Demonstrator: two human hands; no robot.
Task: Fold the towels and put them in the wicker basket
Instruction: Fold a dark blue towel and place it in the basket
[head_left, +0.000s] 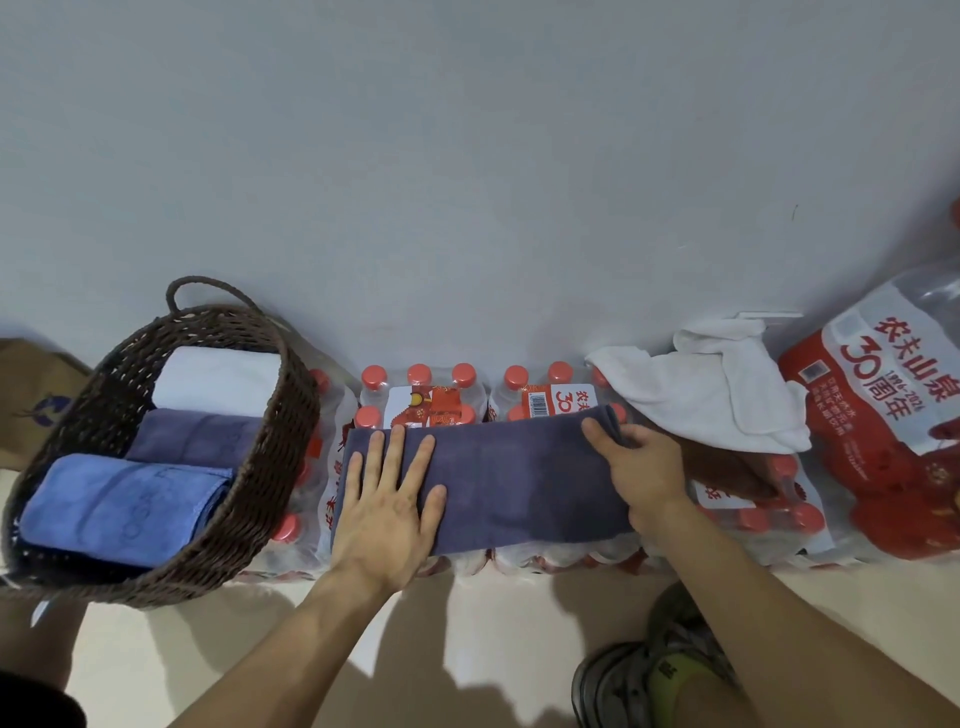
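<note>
**Folding towel four; one more waiting**

Folding in progress on a dark grey-purple cloth towel (509, 478), laid as a long band across shrink-wrapped packs of red-capped water bottles (421, 395) against the wall.

- Left hand (389, 499): flat, fingers straight and spread, pressing the towel's left end down. Grips nothing.
- Right hand (636, 462): thumb on top, fingers curled round the towel's right end, pinching the edge. Looks set to bring that end over.
- Dark brown woven wicker basket (280, 447), at left: three folded towels inside, namely a white one (218, 379) at the far end, a grey-purple one (197, 434) in the middle, a bright blue one (119, 504) nearest.
- Crumpled white towel (711, 384), unfolded, lies on the packs to the right.

Judgement: past halfway. Left: finish this fold, basket it, then the white one.
</note>
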